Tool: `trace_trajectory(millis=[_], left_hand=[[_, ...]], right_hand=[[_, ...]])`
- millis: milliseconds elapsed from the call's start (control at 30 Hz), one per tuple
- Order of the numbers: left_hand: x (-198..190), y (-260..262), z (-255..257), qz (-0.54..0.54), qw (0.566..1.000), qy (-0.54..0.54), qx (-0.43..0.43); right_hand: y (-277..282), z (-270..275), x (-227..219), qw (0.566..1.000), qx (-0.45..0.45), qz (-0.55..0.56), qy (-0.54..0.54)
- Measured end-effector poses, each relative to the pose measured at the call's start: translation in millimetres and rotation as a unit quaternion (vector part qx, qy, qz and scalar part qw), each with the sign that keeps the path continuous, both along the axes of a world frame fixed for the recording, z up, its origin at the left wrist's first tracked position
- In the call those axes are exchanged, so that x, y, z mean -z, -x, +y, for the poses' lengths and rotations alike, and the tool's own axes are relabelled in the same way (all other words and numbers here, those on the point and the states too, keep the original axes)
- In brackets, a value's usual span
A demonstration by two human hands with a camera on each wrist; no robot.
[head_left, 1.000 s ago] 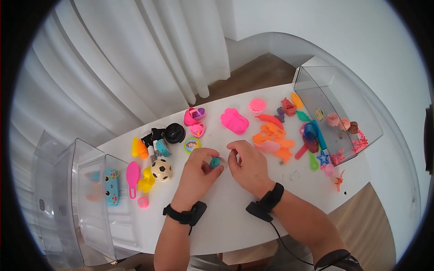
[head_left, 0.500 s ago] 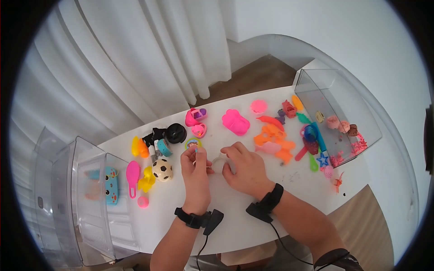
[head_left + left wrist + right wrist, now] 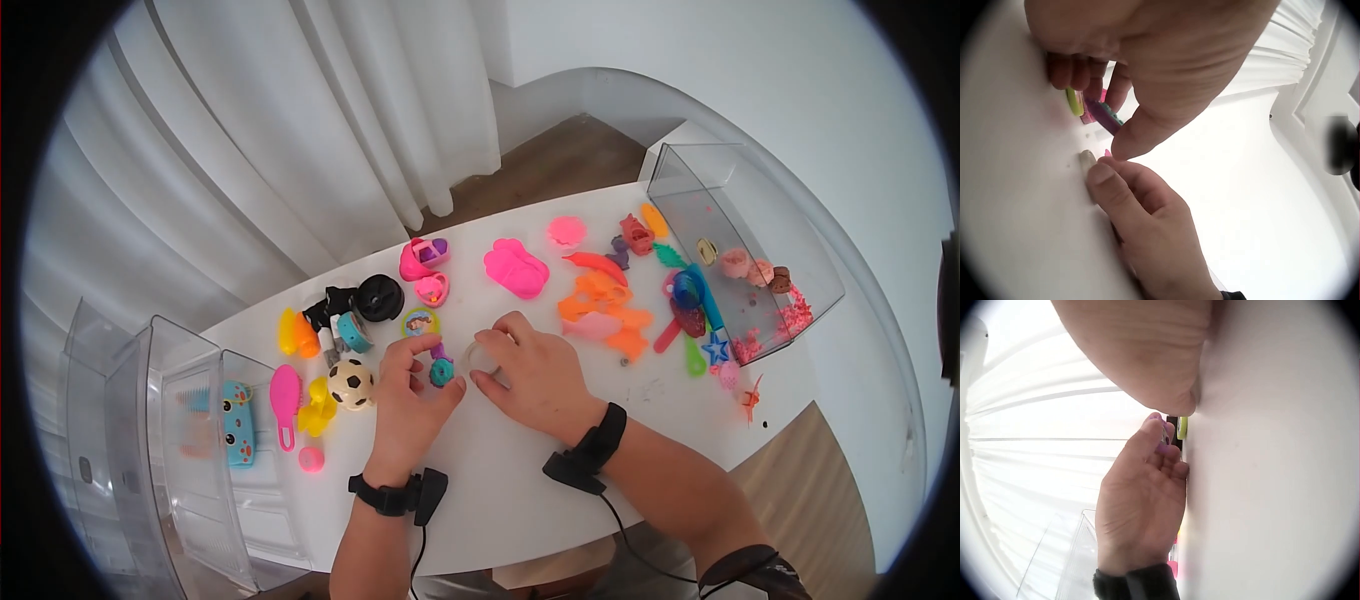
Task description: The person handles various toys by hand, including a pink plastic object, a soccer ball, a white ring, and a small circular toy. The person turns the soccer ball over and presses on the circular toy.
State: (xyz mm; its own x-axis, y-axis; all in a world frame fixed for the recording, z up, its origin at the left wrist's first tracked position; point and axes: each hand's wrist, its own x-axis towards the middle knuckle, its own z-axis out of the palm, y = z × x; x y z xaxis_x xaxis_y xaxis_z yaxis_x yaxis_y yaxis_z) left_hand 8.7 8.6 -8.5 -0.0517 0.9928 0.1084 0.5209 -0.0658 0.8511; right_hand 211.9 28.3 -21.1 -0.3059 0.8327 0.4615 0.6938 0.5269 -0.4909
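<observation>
White curtains (image 3: 300,120) fill the upper left of the head view, behind a white worktop (image 3: 540,480) that spans the middle. At the centre of the frame, the left hand (image 3: 412,408) pinches one teal-and-purple toy (image 3: 441,374) between thumb and fingers. Just beside it, the right hand (image 3: 535,372) pinches one pale ring (image 3: 1088,161) by its edge; toy and ring look apart.

For parts this small, a light hold by the rim seems best, kept low so that a slip does not roll far, with the thumb off the toy's face so it stays readable.

Left of centre I count one football (image 3: 351,384), one pink brush (image 3: 286,392), one black cap (image 3: 380,298) and one green-rimmed disc (image 3: 421,322). Above centre lies one pink mould (image 3: 517,268). On the right are one blue star (image 3: 715,348) and one clear box (image 3: 700,190); the orange pieces (image 3: 600,290) overlap too much to count.
</observation>
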Motion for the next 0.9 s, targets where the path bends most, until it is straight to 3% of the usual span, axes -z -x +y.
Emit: trace_trajectory(millis=[167,633,900], left_hand=[[-1.1,5.2,-1.2,0.073,0.992,-0.065,0.078],[-2.8,11.4,-1.6,0.057,0.993,-0.027,0.103],[-4.6,16.4,-0.3,0.016,0.993,-0.012,0.117]], right_hand=[[1.2,-0.2,0.1,1.0,0.003,0.006,-0.005],[-1.5,1.9,-1.5,0.999,-0.019,0.029,0.018],[0.6,-0.3,-4.2,0.999,0.001,-0.022,0.045]])
